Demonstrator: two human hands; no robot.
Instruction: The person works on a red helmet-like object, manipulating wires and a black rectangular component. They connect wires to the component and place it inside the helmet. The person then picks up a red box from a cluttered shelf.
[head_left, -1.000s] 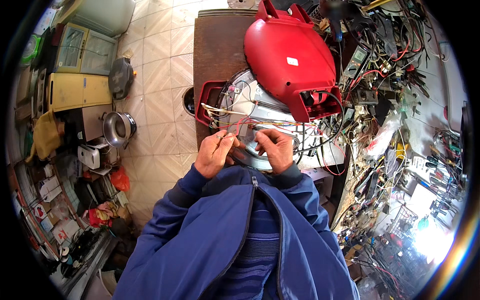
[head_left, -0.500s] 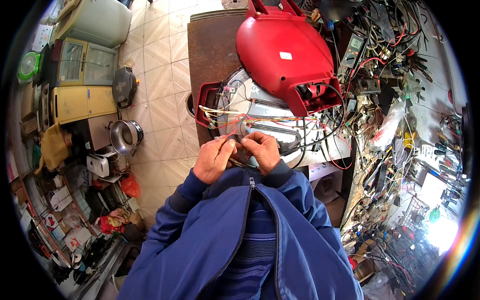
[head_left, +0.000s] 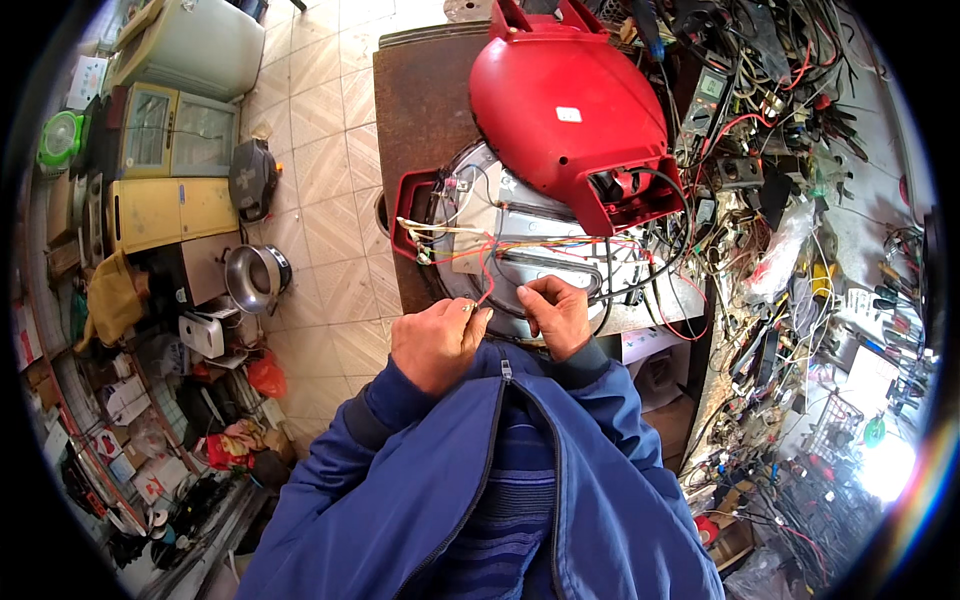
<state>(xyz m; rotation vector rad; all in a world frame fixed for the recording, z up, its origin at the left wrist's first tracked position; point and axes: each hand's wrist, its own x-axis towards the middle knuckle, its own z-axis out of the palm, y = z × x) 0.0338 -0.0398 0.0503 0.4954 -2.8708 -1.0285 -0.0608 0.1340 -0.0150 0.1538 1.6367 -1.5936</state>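
My left hand (head_left: 435, 345) pinches the end of a red wire (head_left: 487, 271), with a small metal tip between thumb and forefinger. My right hand (head_left: 558, 318) is just to its right, fingers curled together; what they hold, if anything, is too small to make out. Both are over the near part of an opened grey appliance base (head_left: 530, 270) crossed by coloured wires and black cables, with a red plastic rim (head_left: 400, 215) at its left. A large red plastic cover (head_left: 565, 90) lies upturned above it on the dark wooden table (head_left: 420, 100).
Tangled cables, tools and parts crowd the bench (head_left: 760, 250) at right, beside a bright light (head_left: 885, 468). On the left are yellow cabinets (head_left: 170, 210), a steel pot (head_left: 258, 275) and a dark grey appliance (head_left: 250, 180) on the tiled floor (head_left: 315, 240).
My left hand has moved down toward my body, drawing the red wire with it. My right hand, which met the left half a second ago, is now apart from it, slightly lower and to the right.
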